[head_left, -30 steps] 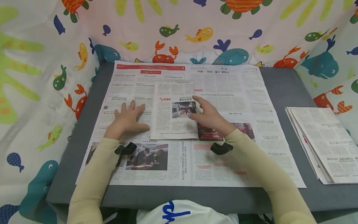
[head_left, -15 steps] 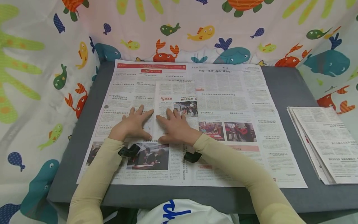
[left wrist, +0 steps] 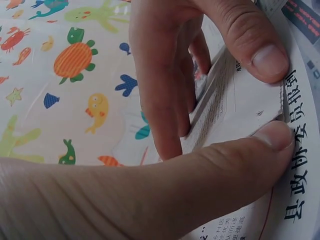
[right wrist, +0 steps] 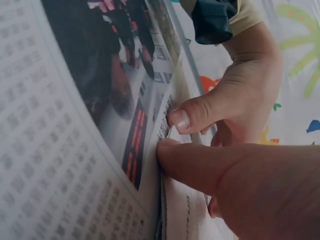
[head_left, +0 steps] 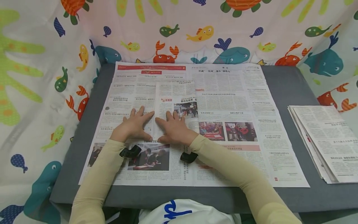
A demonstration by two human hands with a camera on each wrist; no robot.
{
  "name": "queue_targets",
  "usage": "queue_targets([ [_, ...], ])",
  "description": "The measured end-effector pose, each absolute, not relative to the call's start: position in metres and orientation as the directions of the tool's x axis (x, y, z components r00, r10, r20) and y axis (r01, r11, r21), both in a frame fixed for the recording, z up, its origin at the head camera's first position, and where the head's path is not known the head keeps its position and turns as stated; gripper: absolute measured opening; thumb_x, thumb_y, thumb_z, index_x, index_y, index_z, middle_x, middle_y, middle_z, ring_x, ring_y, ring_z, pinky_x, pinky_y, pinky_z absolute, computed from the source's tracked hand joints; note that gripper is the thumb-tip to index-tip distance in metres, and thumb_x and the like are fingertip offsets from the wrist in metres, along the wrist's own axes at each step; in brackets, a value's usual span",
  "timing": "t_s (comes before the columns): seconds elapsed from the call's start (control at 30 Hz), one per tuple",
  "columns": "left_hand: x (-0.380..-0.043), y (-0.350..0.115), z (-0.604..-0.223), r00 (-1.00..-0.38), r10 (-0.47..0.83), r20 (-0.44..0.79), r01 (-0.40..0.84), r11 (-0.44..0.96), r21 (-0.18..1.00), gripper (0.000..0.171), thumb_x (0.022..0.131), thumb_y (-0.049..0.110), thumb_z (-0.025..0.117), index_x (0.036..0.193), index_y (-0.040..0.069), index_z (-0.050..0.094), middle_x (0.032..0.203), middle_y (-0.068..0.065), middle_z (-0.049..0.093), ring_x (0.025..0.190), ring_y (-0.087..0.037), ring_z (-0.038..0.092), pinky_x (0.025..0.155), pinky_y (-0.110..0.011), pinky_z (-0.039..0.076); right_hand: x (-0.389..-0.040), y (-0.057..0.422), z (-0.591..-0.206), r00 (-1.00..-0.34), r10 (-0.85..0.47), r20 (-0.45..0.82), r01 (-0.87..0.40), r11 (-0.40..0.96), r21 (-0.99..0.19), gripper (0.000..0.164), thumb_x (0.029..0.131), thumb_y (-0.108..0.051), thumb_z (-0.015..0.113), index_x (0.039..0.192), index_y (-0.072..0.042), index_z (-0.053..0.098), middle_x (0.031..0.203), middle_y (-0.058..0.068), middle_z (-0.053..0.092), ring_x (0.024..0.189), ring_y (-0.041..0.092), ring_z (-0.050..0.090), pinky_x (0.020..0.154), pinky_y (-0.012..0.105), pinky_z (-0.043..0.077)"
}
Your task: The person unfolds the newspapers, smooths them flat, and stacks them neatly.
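Observation:
A small folded newspaper [head_left: 174, 90] lies on top of a large spread newspaper sheet [head_left: 223, 81]. My left hand [head_left: 133, 126] rests by its left edge, fingers spread. Close beside it, my right hand [head_left: 176, 130] lies over the folded paper's lower left part, also with fingers spread. In the left wrist view, the left thumb [left wrist: 240, 160] and right thumb [left wrist: 250, 45] touch the paper at a ragged lower edge. The right wrist view shows both thumbtips nearly meeting there, the right thumb [right wrist: 190, 162] below the left hand [right wrist: 245, 100]. The fingertips are partly hidden there.
A stack of folded newspapers [head_left: 321, 143] sits on the right of the grey table [head_left: 173, 196]. A curtain printed with sea animals [head_left: 179, 34] surrounds the back and sides. Each wrist wears a black device.
My right hand has moved left, from the folded paper's right side to its left edge next to my left hand. My left hand has shifted slightly right. Over the last half second both barely move.

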State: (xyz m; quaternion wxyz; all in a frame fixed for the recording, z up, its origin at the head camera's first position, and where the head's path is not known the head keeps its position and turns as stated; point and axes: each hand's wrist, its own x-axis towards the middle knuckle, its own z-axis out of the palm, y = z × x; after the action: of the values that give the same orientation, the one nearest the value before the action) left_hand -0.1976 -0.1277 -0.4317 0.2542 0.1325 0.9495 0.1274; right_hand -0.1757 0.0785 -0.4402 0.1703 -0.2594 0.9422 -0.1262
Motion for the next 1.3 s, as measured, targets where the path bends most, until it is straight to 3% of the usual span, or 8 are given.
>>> queue_targets([
  [0.4,-0.195,-0.127,-0.431,-0.84,0.314,-0.442,0.181,0.931,0.318,0.117,0.071,0.044,0.092,0.164,0.023,0.024,0.172,-0.023,0.0,0.154,-0.058,-0.006,0.11,-0.086,0.009,-0.176,0.075,-0.438,-0.835,-0.501,-0.229,-0.424,0.85,-0.312,0.083,0.09,-0.038,0.074,0.161,-0.03,0.032,0.149,0.021,0.046,0.136,0.045,0.042,0.105,0.072,0.038],
  [0.63,-0.196,-0.126,-0.431,-0.847,0.314,-0.429,0.181,0.929,0.324,0.125,0.068,0.046,0.093,0.165,0.02,0.018,0.172,-0.023,0.002,0.154,-0.059,-0.004,0.109,-0.086,0.01,-0.178,0.078,-0.44,-0.845,-0.512,-0.153,-0.442,0.831,-0.338,0.07,0.097,-0.024,0.068,0.159,-0.02,0.037,0.139,0.018,0.056,0.122,0.04,0.053,0.094,0.065,0.049],
  [0.77,-0.196,-0.126,-0.431,-0.85,0.315,-0.422,0.185,0.929,0.321,0.131,0.067,0.045,0.094,0.166,0.016,0.013,0.171,-0.024,0.002,0.153,-0.059,-0.004,0.109,-0.086,0.01,-0.181,0.082,-0.44,-0.853,-0.513,-0.094,-0.436,0.8,-0.413,0.063,0.097,-0.013,0.066,0.156,-0.013,0.042,0.138,0.016,0.062,0.12,0.037,0.061,0.093,0.057,0.055],
  [0.9,-0.196,-0.127,-0.432,-0.849,0.317,-0.423,0.19,0.93,0.314,0.134,0.067,0.045,0.094,0.166,0.014,0.01,0.171,-0.024,0.001,0.154,-0.058,-0.003,0.11,-0.086,0.011,-0.185,0.091,-0.434,-0.87,-0.493,-0.012,-0.416,0.747,-0.519,0.055,0.099,-0.006,0.061,0.151,-0.013,0.048,0.132,0.013,0.069,0.111,0.029,0.07,0.09,0.045,0.057],
  [1.1,-0.195,-0.127,-0.431,-0.845,0.32,-0.429,0.182,0.925,0.332,0.132,0.066,0.044,0.095,0.166,0.017,0.013,0.171,-0.023,0.0,0.154,-0.058,-0.005,0.11,-0.086,0.009,-0.187,0.115,-0.416,-0.917,-0.393,0.064,-0.346,0.706,-0.618,0.054,0.099,-0.007,0.06,0.152,-0.013,0.048,0.133,0.016,0.068,0.107,0.03,0.071,0.084,0.045,0.057],
  [1.3,-0.195,-0.126,-0.43,-0.844,0.312,-0.435,0.167,0.926,0.339,0.134,0.065,0.043,0.095,0.166,0.016,0.011,0.171,-0.023,0.0,0.154,-0.057,-0.006,0.111,-0.085,0.008,-0.188,0.144,-0.396,-0.963,-0.264,0.059,-0.217,0.621,-0.753,0.057,0.098,-0.008,0.061,0.153,-0.011,0.045,0.135,0.021,0.065,0.107,0.033,0.07,0.08,0.045,0.058],
])
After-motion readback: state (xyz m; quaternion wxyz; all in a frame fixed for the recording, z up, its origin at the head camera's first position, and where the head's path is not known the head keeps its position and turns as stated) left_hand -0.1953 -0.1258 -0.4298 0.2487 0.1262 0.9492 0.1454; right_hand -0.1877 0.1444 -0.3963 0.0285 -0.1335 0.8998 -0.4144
